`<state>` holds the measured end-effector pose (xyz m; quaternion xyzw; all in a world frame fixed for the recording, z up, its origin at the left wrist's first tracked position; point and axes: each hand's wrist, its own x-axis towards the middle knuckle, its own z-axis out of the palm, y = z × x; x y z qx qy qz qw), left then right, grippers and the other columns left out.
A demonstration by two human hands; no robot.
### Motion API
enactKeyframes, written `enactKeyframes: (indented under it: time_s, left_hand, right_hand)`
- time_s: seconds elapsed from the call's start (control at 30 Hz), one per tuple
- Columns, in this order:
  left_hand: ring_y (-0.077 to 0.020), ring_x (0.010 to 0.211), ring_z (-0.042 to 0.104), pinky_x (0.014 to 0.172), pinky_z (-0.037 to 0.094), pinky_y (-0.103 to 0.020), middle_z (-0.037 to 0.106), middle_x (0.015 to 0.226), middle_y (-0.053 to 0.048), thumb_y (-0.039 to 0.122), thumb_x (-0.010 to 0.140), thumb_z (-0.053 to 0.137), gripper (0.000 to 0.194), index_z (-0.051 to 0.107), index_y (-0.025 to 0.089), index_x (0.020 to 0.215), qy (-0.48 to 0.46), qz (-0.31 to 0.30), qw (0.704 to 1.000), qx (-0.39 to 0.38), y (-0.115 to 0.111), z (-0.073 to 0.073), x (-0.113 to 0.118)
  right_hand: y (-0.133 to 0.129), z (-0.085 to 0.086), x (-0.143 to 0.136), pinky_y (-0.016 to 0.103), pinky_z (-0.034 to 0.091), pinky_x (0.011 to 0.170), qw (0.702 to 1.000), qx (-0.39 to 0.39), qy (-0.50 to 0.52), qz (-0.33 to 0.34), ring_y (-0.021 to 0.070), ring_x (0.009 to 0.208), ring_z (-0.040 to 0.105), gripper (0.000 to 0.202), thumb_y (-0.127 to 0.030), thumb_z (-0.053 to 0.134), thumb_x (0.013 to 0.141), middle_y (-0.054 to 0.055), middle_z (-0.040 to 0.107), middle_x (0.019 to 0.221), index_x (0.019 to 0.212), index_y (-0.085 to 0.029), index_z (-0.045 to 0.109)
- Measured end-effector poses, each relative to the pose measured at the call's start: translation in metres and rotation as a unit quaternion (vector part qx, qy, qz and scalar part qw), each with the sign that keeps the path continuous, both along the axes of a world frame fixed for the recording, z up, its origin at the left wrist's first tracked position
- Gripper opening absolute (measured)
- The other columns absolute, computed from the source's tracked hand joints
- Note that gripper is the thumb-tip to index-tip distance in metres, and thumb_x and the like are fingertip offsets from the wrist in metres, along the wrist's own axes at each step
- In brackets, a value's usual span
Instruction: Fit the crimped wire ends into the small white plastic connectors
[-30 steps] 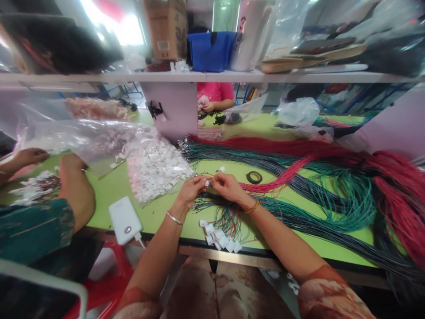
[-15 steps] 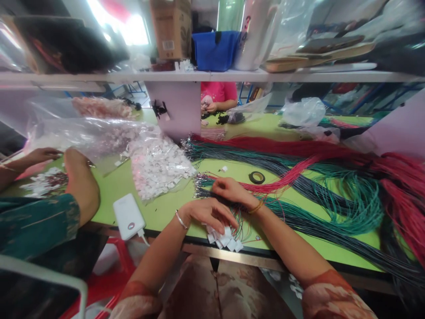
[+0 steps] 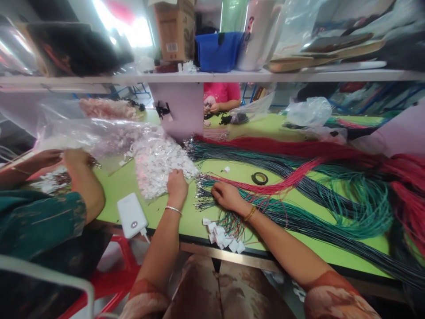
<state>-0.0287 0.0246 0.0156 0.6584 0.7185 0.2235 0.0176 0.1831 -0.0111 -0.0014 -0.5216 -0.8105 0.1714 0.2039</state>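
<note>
My left hand [image 3: 177, 184] is at the right edge of a clear plastic bag full of white connector housings [image 3: 159, 166]. Its fingers are closed, and whatever they hold is hidden. Near the metal-tipped ends of the dark wires [image 3: 205, 201], my right hand [image 3: 228, 196] lies with its fingers curled shut over the wires. Red wires [image 3: 275, 188] and green wires [image 3: 262, 198] run off to the right from there. Below my hands, a small pile of white connectors [image 3: 221, 235] with wires attached sits at the table's front edge.
Behind the right hand lie a roll of black tape [image 3: 259, 178] and a loose white connector [image 3: 226, 169]. A white power bank [image 3: 132, 215] with a cable is at the left. A co-worker's arm [image 3: 84, 190] works further left. A shelf [image 3: 133, 79] crosses above the table.
My left hand has moved from above the pile of connectors up and left to the bag, and its fingers have closed. My right hand stays at the wire ends.
</note>
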Motion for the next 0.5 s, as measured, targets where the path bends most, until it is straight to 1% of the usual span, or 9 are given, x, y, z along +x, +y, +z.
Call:
enactKeyframes:
  time_s: [0.1, 0.17, 0.23, 0.3, 0.33, 0.37, 0.43, 0.47, 0.5]
  left_hand:
    - [-0.0294, 0.096, 0.054, 0.074, 0.039, -0.035, 0.056, 0.101, -0.018, 0.004, 0.079, 0.045, 0.024, 0.064, 0.014, 0.091, 0.012, 0.002, 1.000, -0.013, 0.001, -0.002, -0.001]
    - [-0.0282, 0.092, 0.055, 0.073, 0.039, -0.035, 0.056, 0.099, -0.017, 0.008, 0.082, 0.044, 0.024, 0.064, 0.014, 0.095, -0.026, 0.005, 1.000, 0.002, 0.001, 0.000, -0.001]
    - [-0.0256, 0.090, 0.056, 0.075, 0.040, -0.035, 0.056, 0.098, -0.014, 0.012, 0.083, 0.045, 0.026, 0.065, 0.015, 0.100, -0.111, -0.005, 0.993, 0.036, 0.001, 0.003, -0.001]
    - [-0.0217, 0.086, 0.057, 0.077, 0.041, -0.033, 0.058, 0.093, -0.010, 0.016, 0.083, 0.047, 0.026, 0.064, 0.017, 0.103, -0.255, -0.039, 0.965, 0.046, 0.001, 0.007, 0.001]
    - [-0.0195, 0.082, 0.057, 0.076, 0.042, -0.031, 0.059, 0.088, -0.008, 0.018, 0.082, 0.049, 0.025, 0.064, 0.017, 0.102, -0.345, -0.062, 0.936, 0.028, 0.001, 0.008, 0.003]
    - [-0.0171, 0.077, 0.057, 0.073, 0.043, -0.029, 0.059, 0.082, -0.005, 0.020, 0.081, 0.052, 0.022, 0.064, 0.017, 0.099, -0.439, -0.083, 0.895, -0.004, 0.001, 0.010, 0.005]
    - [-0.0123, 0.068, 0.055, 0.067, 0.043, -0.025, 0.058, 0.075, -0.001, 0.022, 0.076, 0.060, 0.017, 0.063, 0.016, 0.092, -0.598, -0.117, 0.789, -0.076, 0.001, 0.012, 0.010]
    - [-0.0102, 0.065, 0.054, 0.065, 0.042, -0.023, 0.058, 0.074, 0.000, 0.023, 0.073, 0.064, 0.017, 0.063, 0.015, 0.089, -0.652, -0.130, 0.740, -0.102, 0.000, 0.012, 0.013]
    - [-0.0086, 0.064, 0.053, 0.063, 0.042, -0.021, 0.058, 0.075, 0.000, 0.022, 0.071, 0.069, 0.018, 0.063, 0.015, 0.086, -0.690, -0.143, 0.700, -0.119, -0.001, 0.012, 0.016]
  right_hand:
    - [-0.001, -0.001, 0.000, 0.023, 0.033, 0.062, 0.999, -0.002, 0.054, -0.002, 0.0134, 0.065, 0.051, 0.013, -0.021, 0.048, 0.086, 0.003, 0.063, 0.074, 0.079, -0.018, 0.057]
    - [-0.001, 0.001, -0.002, 0.022, 0.034, 0.061, 0.994, -0.005, 0.112, -0.001, 0.0127, 0.062, 0.049, 0.012, -0.022, 0.048, 0.085, 0.001, 0.060, 0.069, 0.076, -0.018, 0.055]
    - [-0.003, 0.006, -0.005, 0.022, 0.035, 0.059, 0.984, -0.006, 0.176, 0.006, 0.0121, 0.060, 0.047, 0.012, -0.023, 0.048, 0.085, 0.000, 0.057, 0.067, 0.074, -0.018, 0.053]
    - [-0.004, 0.012, -0.010, 0.022, 0.036, 0.058, 0.972, -0.010, 0.235, 0.019, 0.0114, 0.060, 0.046, 0.012, -0.025, 0.048, 0.084, -0.001, 0.056, 0.067, 0.075, -0.018, 0.053]
    - [-0.004, 0.015, -0.012, 0.022, 0.036, 0.058, 0.965, -0.014, 0.261, 0.025, 0.0112, 0.059, 0.045, 0.012, -0.026, 0.048, 0.084, -0.001, 0.055, 0.067, 0.076, -0.018, 0.053]
    - [-0.004, 0.018, -0.015, 0.022, 0.036, 0.058, 0.958, -0.018, 0.284, 0.030, 0.0110, 0.059, 0.045, 0.012, -0.027, 0.049, 0.084, -0.001, 0.054, 0.067, 0.077, -0.018, 0.053]
    - [-0.004, 0.021, -0.018, 0.022, 0.037, 0.058, 0.946, -0.027, 0.322, 0.029, 0.0108, 0.059, 0.044, 0.012, -0.028, 0.050, 0.083, -0.002, 0.053, 0.067, 0.079, -0.018, 0.054]
    - [-0.003, 0.022, -0.019, 0.022, 0.037, 0.057, 0.942, -0.031, 0.335, 0.021, 0.0106, 0.059, 0.044, 0.012, -0.029, 0.051, 0.082, -0.002, 0.053, 0.067, 0.079, -0.018, 0.055]
    - [-0.003, 0.023, -0.020, 0.022, 0.036, 0.057, 0.939, -0.033, 0.343, 0.009, 0.0105, 0.058, 0.043, 0.013, -0.030, 0.052, 0.081, -0.002, 0.053, 0.066, 0.078, -0.018, 0.055]
